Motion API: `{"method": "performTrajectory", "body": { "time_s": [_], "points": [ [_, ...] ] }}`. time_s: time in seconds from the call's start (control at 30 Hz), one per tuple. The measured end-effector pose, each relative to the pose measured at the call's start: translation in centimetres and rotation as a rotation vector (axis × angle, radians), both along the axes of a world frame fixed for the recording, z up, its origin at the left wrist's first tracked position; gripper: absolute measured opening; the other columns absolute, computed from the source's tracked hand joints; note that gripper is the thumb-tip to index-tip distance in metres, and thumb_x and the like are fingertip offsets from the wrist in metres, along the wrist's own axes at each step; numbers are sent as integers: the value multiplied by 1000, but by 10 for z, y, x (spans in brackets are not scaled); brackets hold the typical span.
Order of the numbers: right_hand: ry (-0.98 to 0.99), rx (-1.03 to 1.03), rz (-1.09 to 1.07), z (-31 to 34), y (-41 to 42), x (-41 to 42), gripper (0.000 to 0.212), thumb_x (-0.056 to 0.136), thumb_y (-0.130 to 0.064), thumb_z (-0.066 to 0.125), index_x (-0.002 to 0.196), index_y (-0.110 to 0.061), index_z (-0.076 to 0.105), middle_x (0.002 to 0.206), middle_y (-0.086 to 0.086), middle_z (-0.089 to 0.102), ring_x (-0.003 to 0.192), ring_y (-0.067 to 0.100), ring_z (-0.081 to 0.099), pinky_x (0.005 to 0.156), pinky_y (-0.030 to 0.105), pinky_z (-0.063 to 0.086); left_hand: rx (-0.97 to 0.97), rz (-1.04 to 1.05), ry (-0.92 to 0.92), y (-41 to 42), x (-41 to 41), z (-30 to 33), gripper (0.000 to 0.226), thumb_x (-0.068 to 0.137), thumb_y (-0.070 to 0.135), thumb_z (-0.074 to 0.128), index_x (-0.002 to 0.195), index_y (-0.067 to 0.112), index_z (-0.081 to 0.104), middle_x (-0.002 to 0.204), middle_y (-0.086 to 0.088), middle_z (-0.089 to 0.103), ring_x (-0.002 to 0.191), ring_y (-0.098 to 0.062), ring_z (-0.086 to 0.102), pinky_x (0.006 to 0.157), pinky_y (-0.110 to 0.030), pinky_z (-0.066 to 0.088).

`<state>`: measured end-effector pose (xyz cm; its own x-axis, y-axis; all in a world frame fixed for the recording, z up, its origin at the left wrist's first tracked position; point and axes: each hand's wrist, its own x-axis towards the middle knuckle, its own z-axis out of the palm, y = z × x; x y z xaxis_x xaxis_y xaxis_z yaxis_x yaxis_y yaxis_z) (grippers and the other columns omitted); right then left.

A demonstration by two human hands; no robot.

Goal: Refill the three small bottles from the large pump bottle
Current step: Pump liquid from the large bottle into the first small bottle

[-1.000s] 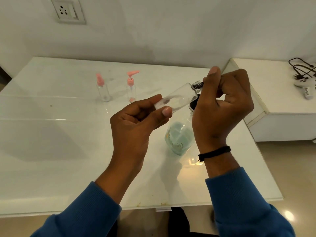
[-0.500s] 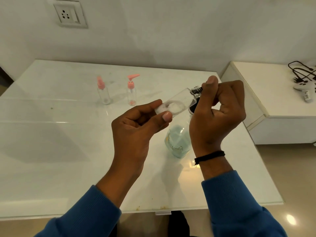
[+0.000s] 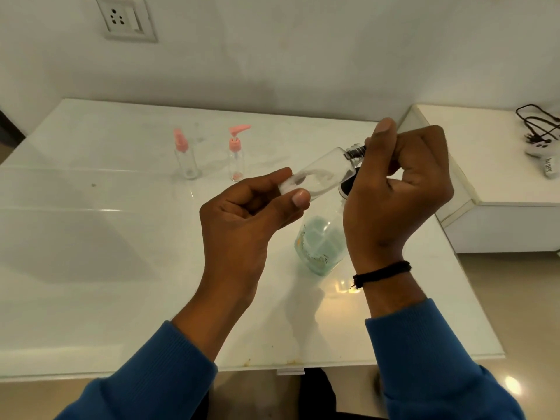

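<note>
Bottle (image 3: 321,174), small, clear, looks light and slick, tilted just above the pump bottle (image 3: 321,244); left hand (image 3: 245,213) pinches its base; right hand (image 3: 397,189) curls at its threaded neck; best gripped mid-body.

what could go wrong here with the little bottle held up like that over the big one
The small clear bottle is tilted and pinched only at its base by the left hand, so it could slip while the right hand works at its threaded neck. Both hands hover right over the large bottle, which a wrist might knock over. Whatever the right hand's curled fingers hold is hidden and could drop.
</note>
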<state>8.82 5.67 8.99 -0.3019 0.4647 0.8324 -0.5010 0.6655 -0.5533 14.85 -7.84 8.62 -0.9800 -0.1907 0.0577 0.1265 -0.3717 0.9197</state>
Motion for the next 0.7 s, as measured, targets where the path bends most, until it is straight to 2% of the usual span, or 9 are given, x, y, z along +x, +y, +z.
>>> {"method": "performTrajectory", "body": {
  "time_s": [0.13,0.2,0.37,0.47,0.53,0.63,0.7],
  "points": [
    [-5,-17,41,-7,-3,4,33,98,-1,62,64,-1,60,69,1,46,64,5,39,58,22,36,-13,7,-2,0,0,-1,44,67,20,78,110,9,73,97,0,80,91,-24,77,75,-27,61],
    [-11,-13,61,-6,-2,4,34,98,-1,62,64,0,60,69,2,47,64,7,40,58,19,35,-7,10,-8,1,0,-1,45,66,21,79,110,9,74,96,0,80,90,-24,77,75,-27,61],
    [9,11,2,-1,0,1,37,98,-4,63,62,3,59,66,6,49,61,24,46,56,41,40,-25,-1,8,1,0,0,45,69,20,77,112,7,73,98,2,80,90,-23,77,75,-25,61],
    [0,11,-8,-8,-2,4,33,98,-5,63,66,-1,61,71,0,48,65,27,47,59,50,42,-16,3,-5,1,0,-2,47,67,21,79,112,7,73,97,-1,80,92,-24,77,76,-27,61],
    [0,21,-5,-7,-1,5,32,98,-5,63,66,0,62,72,-1,49,66,28,47,61,52,43,-10,2,-12,1,1,-1,48,66,21,79,111,7,73,97,-2,79,92,-25,77,77,-29,61],
    [-5,32,-31,-1,0,2,36,98,-7,63,64,3,62,67,6,53,65,34,48,65,43,42,-12,-3,-8,1,0,-1,47,67,21,78,112,7,73,98,0,79,91,-24,77,76,-27,61],
    [2,29,-31,-2,-1,2,35,98,-6,63,65,2,61,67,8,53,65,34,48,64,44,42,-26,-3,-3,0,-1,-1,46,68,21,78,112,7,73,98,2,80,92,-22,77,76,-27,61]
  ]
}}
